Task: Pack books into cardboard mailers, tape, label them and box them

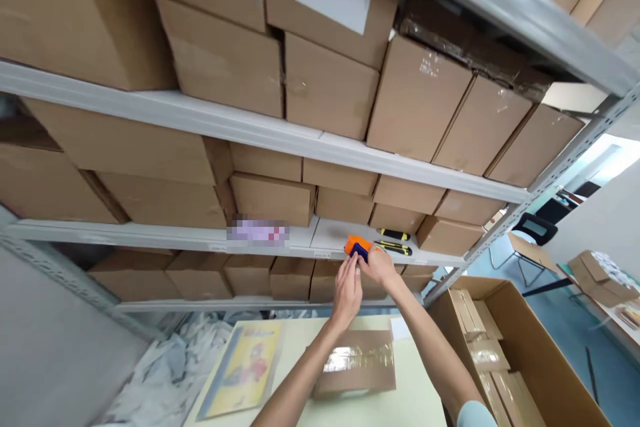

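Note:
My right hand (377,265) is closed around an orange and dark blue tape dispenser (356,245), held at the front edge of a shelf. Close beside it, my left hand (347,290) has its fingers stretched out, the fingertips touching the dispenser's lower side. Two black and yellow utility knives lie on the shelf just right of the dispenser, one knife (395,234) behind the other knife (397,248). Below my forearms a taped cardboard box (357,363) rests on the pale table (420,407); my left forearm hides part of it.
Metal shelves (165,121) full of cardboard boxes (330,83) rise in front. A yellow picture sheet (245,370) lies on the table's left side. White crumpled bags (165,367) lie at lower left. At right stands a large open carton (540,340) holding smaller taped boxes.

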Action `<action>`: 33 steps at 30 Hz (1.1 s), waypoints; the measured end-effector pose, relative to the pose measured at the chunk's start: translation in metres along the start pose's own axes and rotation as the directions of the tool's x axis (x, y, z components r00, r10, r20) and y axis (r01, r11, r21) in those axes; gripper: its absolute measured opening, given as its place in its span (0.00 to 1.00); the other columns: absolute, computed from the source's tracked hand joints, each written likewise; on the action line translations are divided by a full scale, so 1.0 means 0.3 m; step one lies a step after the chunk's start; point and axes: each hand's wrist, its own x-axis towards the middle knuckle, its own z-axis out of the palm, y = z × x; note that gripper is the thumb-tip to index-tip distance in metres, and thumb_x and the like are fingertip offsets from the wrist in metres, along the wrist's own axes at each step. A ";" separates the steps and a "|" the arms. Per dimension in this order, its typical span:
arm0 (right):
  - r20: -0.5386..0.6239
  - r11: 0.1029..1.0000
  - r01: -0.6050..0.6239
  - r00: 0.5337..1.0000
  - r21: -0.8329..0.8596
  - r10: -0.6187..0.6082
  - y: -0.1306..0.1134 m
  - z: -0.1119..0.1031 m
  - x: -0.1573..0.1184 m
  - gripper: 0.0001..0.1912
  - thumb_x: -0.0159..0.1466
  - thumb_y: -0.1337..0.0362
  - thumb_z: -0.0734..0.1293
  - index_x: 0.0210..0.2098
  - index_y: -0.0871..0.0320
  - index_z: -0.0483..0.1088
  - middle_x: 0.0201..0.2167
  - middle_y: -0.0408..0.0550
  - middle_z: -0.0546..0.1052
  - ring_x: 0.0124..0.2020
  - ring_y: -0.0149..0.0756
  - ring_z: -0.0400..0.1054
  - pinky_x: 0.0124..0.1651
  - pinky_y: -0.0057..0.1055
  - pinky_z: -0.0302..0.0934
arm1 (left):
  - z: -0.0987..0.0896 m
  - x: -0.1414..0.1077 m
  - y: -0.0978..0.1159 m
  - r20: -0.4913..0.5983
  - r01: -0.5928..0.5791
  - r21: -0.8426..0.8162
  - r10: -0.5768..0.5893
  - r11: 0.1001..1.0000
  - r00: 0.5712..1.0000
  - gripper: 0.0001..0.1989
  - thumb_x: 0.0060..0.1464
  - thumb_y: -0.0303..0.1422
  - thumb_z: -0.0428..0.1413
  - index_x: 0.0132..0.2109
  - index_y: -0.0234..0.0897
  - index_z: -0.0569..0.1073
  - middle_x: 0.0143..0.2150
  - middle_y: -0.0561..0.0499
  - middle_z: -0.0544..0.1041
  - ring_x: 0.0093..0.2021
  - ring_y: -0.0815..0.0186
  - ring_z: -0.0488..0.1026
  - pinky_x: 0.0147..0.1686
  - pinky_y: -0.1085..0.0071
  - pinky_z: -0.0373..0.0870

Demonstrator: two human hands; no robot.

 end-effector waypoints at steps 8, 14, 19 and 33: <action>0.036 0.988 0.151 0.988 -0.035 -0.150 -0.144 -0.028 0.264 0.20 0.72 0.67 0.66 0.61 0.69 0.72 0.55 0.68 0.83 0.58 0.52 0.79 0.56 0.37 0.69 | -0.073 0.258 -0.148 0.120 0.121 0.139 -0.138 0.983 0.983 0.35 0.62 0.27 0.48 0.75 0.32 0.66 0.76 0.36 0.68 0.78 0.45 0.59 0.77 0.43 0.56; 0.037 0.989 0.148 0.988 -0.023 -0.147 -0.163 0.016 0.325 0.17 0.71 0.65 0.68 0.55 0.66 0.77 0.53 0.67 0.84 0.53 0.52 0.80 0.55 0.38 0.70 | -0.068 0.155 -0.160 0.152 0.153 0.104 -0.168 0.983 0.974 0.36 0.63 0.28 0.49 0.77 0.36 0.63 0.78 0.40 0.65 0.79 0.50 0.57 0.78 0.47 0.55; -0.008 0.986 0.157 0.988 0.057 -0.157 -0.073 0.069 0.330 0.25 0.74 0.64 0.61 0.67 0.69 0.68 0.64 0.69 0.76 0.66 0.54 0.70 0.70 0.45 0.61 | -0.083 -0.040 -0.168 0.177 0.272 0.125 -0.291 0.954 0.940 0.34 0.67 0.34 0.50 0.76 0.29 0.62 0.78 0.34 0.64 0.80 0.47 0.56 0.79 0.48 0.53; 0.022 0.621 -0.365 0.872 0.694 0.488 0.428 0.875 -0.652 0.43 0.76 0.42 0.54 0.75 0.71 0.56 0.74 0.72 0.63 0.77 0.56 0.58 0.77 0.52 0.52 | -0.164 -0.649 -0.324 0.163 0.633 0.450 -0.755 0.630 0.635 0.42 0.67 0.52 0.55 0.75 0.25 0.61 0.74 0.28 0.68 0.74 0.42 0.66 0.72 0.52 0.65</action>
